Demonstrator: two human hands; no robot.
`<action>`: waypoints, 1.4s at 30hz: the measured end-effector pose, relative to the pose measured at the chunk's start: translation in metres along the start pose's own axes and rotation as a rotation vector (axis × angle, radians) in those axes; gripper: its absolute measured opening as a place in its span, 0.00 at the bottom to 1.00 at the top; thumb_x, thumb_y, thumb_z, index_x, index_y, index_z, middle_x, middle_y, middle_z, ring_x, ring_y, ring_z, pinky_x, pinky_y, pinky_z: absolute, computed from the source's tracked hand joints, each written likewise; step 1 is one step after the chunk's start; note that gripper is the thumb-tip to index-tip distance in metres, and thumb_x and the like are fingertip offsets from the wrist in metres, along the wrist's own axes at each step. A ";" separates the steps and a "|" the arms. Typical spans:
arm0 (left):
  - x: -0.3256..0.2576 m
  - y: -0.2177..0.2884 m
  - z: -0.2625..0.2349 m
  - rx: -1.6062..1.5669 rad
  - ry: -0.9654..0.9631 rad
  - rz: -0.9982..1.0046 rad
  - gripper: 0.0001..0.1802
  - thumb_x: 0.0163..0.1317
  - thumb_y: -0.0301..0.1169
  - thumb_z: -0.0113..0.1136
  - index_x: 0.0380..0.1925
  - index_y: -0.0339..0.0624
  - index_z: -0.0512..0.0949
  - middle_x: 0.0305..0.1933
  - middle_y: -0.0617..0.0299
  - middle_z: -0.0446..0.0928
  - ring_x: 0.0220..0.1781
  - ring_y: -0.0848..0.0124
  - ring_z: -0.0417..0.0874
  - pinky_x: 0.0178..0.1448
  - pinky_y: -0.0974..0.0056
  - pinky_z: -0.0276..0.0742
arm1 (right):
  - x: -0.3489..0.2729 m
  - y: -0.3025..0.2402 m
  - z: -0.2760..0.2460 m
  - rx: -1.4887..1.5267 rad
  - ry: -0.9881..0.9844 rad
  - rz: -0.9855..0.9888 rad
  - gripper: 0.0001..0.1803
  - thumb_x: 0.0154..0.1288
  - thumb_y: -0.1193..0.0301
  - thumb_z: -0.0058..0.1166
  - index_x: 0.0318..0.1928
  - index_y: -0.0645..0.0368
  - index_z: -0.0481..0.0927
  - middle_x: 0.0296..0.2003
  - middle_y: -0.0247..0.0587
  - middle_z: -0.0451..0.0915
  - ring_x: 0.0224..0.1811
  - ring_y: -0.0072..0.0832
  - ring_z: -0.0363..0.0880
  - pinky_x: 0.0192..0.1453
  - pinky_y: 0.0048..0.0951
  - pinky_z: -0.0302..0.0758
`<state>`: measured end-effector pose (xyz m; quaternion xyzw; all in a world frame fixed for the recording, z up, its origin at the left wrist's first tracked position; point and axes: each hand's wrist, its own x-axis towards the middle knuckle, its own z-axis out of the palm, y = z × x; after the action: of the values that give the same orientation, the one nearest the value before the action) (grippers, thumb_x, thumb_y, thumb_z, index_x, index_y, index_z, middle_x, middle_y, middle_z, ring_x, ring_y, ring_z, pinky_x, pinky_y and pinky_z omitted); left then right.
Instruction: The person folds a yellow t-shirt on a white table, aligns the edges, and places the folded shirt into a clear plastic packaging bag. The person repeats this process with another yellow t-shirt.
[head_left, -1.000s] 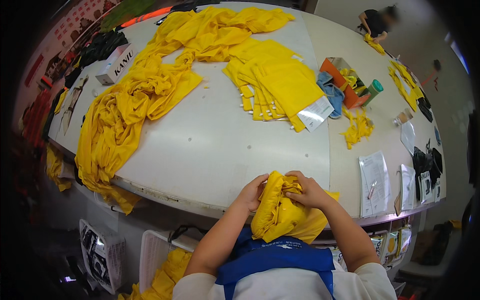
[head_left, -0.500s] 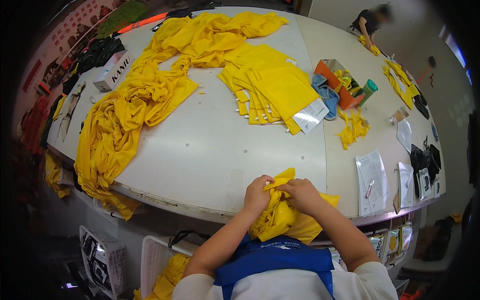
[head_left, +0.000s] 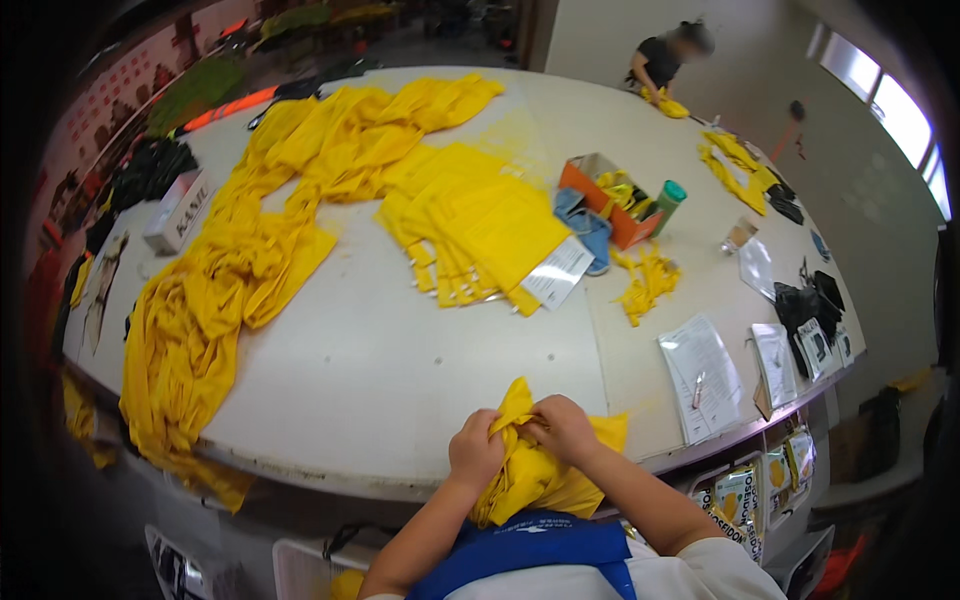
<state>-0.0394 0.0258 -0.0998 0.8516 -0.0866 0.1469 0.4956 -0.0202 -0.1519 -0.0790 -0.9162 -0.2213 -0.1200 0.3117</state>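
At the near edge of the pale worktop [head_left: 400,380], the left hand [head_left: 476,450] and right hand [head_left: 563,428] both clutch a bunched yellow cloth [head_left: 530,470], fingers dug into its folds; it hangs over the edge toward a blue apron [head_left: 530,545]. A long heap of yellow fabric [head_left: 230,270] runs along the left side. A stack of flat yellow pieces [head_left: 480,225] lies mid-worktop, an orange box [head_left: 605,195] and a green-capped bottle [head_left: 666,205] just beyond it. Papers [head_left: 700,375] lie to the right. Another person [head_left: 665,60] stands at the far edge.
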 end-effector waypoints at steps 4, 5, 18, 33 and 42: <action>-0.002 0.000 0.006 0.045 -0.051 0.121 0.10 0.52 0.24 0.55 0.36 0.42 0.77 0.33 0.52 0.79 0.32 0.53 0.81 0.36 0.56 0.78 | 0.012 0.020 0.023 0.017 0.013 0.142 0.20 0.52 0.71 0.63 0.45 0.57 0.73 0.30 0.48 0.79 0.35 0.49 0.78 0.42 0.44 0.74; -0.002 -0.001 0.005 0.070 -0.074 0.116 0.10 0.53 0.24 0.56 0.36 0.42 0.77 0.33 0.53 0.78 0.32 0.53 0.80 0.36 0.56 0.77 | 0.018 0.023 0.026 0.042 -0.142 0.255 0.21 0.52 0.69 0.62 0.46 0.56 0.72 0.31 0.49 0.79 0.36 0.49 0.78 0.42 0.44 0.74; -0.027 -0.022 -0.023 0.308 -0.155 -0.013 0.13 0.56 0.26 0.56 0.43 0.43 0.73 0.41 0.54 0.71 0.33 0.51 0.78 0.36 0.54 0.78 | 0.026 -0.007 0.019 -0.132 -0.410 0.245 0.39 0.44 0.41 0.64 0.48 0.57 0.71 0.32 0.49 0.82 0.36 0.44 0.82 0.39 0.40 0.76; -0.007 -0.011 -0.001 0.292 -0.246 0.087 0.13 0.56 0.25 0.57 0.43 0.42 0.74 0.38 0.54 0.73 0.36 0.53 0.78 0.38 0.55 0.77 | 0.028 0.031 0.036 -0.254 -0.369 0.124 0.33 0.46 0.44 0.62 0.42 0.58 0.76 0.28 0.45 0.82 0.30 0.42 0.82 0.36 0.38 0.75; -0.006 -0.056 -0.016 0.113 -0.357 -0.440 0.11 0.60 0.31 0.57 0.41 0.39 0.72 0.36 0.54 0.74 0.34 0.61 0.76 0.40 0.60 0.74 | 0.033 0.045 0.046 -0.253 -0.368 0.146 0.26 0.46 0.47 0.62 0.37 0.54 0.79 0.26 0.41 0.82 0.28 0.39 0.82 0.36 0.38 0.76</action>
<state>-0.0309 0.0674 -0.1404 0.8887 0.0229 -0.1116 0.4442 0.0346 -0.1439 -0.1267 -0.9681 -0.1906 0.0451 0.1565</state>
